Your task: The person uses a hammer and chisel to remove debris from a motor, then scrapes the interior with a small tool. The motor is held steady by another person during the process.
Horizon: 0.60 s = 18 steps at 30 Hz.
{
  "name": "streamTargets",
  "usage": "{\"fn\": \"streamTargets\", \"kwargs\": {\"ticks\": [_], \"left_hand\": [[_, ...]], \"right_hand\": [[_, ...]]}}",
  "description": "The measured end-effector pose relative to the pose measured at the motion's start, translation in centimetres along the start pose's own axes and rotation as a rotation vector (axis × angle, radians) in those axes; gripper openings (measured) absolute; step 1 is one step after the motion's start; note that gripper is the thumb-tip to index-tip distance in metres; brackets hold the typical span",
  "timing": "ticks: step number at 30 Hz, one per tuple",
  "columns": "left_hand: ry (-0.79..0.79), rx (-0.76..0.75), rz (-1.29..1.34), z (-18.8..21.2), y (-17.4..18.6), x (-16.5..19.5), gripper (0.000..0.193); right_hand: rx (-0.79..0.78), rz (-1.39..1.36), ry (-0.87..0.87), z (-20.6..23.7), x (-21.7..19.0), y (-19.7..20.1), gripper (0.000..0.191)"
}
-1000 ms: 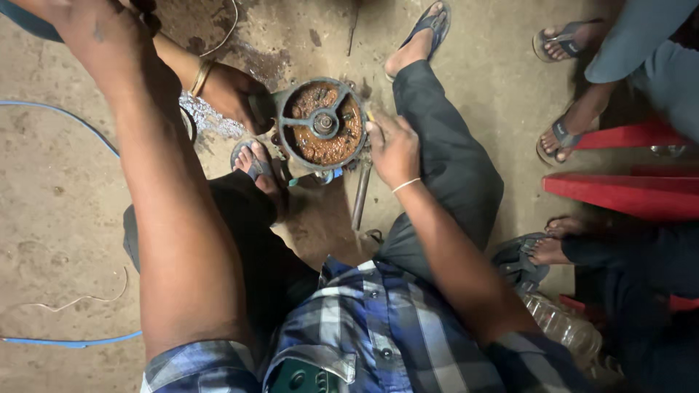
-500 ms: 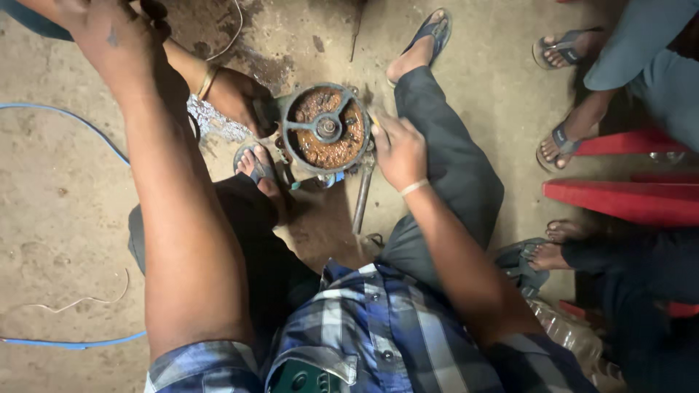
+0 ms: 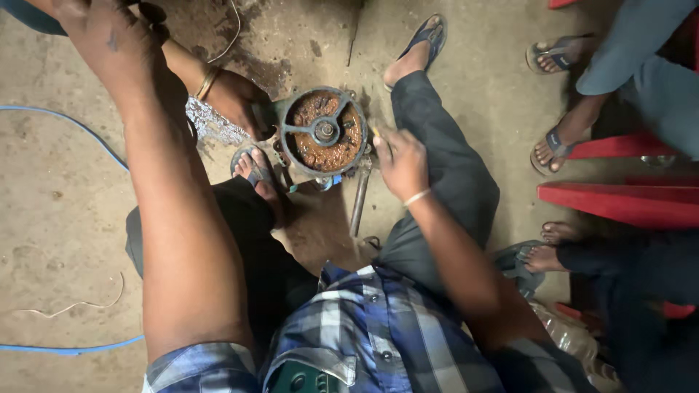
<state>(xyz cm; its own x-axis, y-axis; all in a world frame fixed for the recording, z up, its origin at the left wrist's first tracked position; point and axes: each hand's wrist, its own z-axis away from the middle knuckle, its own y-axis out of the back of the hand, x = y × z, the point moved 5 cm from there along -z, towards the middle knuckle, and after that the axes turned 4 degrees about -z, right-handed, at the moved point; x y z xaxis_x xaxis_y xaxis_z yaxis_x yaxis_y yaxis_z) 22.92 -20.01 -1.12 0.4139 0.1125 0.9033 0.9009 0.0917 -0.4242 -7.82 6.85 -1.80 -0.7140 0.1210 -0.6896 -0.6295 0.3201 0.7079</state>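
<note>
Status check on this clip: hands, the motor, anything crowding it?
Left hand raised at top edge, grip unclear. Right hand closed at the motor rim. Another person's hand steadies its far side; sandalled foot close beside.

A bare, stained concrete floor (image 3: 65, 218) fills the scene, dusty and marked with dark patches near the top. A blue hose (image 3: 69, 125) curves across its left side, with a thin loose wire (image 3: 80, 302) lying close by. Red plastic furniture (image 3: 619, 200) stands at the right edge. The light is dim and warm, leaving the right side in shadow.
</note>
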Motion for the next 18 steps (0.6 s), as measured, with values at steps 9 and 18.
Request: {"fn": "streamTargets", "kwargs": {"ticks": [9, 18], "left_hand": [[-0.128, -0.015, -0.115, -0.1, -0.5, 1.3, 0.026], [-0.137, -0.028, -0.067, 0.1, -0.5, 1.0, 0.030]], "right_hand": [[-0.008, 0.021, 0.024, -1.8, -0.2, -0.7, 0.024], [-0.023, 0.039, -0.004, 0.6, 0.9, -1.0, 0.022]]}}
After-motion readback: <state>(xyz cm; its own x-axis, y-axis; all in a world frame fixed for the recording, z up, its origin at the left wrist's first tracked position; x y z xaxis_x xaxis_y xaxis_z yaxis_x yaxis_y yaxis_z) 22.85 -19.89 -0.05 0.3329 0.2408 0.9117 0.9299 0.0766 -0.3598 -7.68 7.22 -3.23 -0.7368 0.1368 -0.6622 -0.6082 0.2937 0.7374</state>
